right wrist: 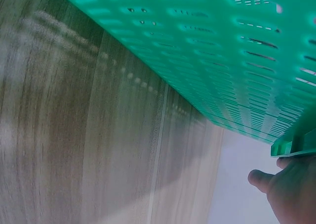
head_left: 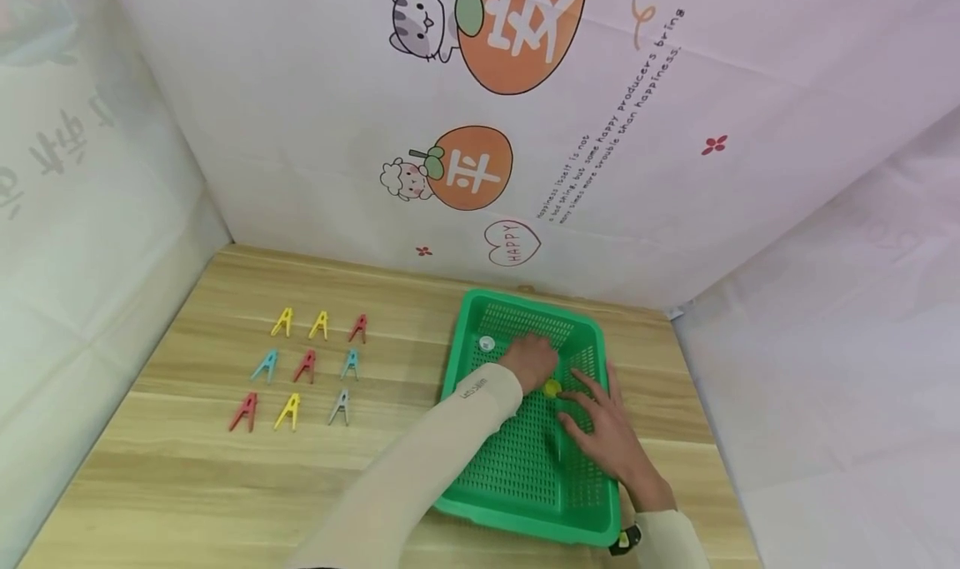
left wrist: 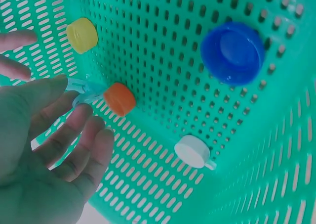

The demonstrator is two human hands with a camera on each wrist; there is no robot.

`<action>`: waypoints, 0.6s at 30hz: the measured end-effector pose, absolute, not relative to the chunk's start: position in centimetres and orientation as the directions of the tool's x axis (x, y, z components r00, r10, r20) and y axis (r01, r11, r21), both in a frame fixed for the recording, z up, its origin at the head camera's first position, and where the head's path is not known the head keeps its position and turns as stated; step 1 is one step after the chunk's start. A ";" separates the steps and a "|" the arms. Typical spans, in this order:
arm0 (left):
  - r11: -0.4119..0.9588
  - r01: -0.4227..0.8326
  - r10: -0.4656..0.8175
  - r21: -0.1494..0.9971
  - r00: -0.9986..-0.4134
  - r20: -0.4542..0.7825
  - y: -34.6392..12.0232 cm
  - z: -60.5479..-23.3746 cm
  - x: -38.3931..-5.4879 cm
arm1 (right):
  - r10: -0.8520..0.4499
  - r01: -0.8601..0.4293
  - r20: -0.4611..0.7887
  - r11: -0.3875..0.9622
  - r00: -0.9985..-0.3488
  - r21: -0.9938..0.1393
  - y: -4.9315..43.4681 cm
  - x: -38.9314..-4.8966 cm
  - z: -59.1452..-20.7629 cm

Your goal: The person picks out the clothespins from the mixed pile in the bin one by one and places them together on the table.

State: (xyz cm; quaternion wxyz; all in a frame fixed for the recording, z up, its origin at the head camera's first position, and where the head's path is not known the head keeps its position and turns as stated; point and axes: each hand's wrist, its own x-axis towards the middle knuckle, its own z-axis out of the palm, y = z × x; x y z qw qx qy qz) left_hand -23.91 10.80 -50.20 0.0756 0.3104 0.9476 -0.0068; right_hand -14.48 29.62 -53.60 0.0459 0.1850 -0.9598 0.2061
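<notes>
My left hand reaches down into a green plastic basket. In the left wrist view it pinches a light blue clothespin at its fingertips, right by an orange bottle cap. A yellow cap, a blue cap and a white cap also lie in the basket. In the head view my left hand and sleeve hide the orange and blue caps. My right hand rests over the basket's right rim with spread fingers, most of them inside near the yellow cap and one outside the wall.
To the basket's left, red, yellow, blue and grey clothespins stand in three rows on the wooden table. Printed white cloth walls rise behind the table and at both sides. A watch sits by my right cuff.
</notes>
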 end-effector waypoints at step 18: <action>0.743 0.666 0.668 -0.064 -0.745 -0.006 5.9 -47.2 -20.5 | -0.352 -0.398 0.189 0.839 -0.917 -0.372 29.6 -14.5 -53.7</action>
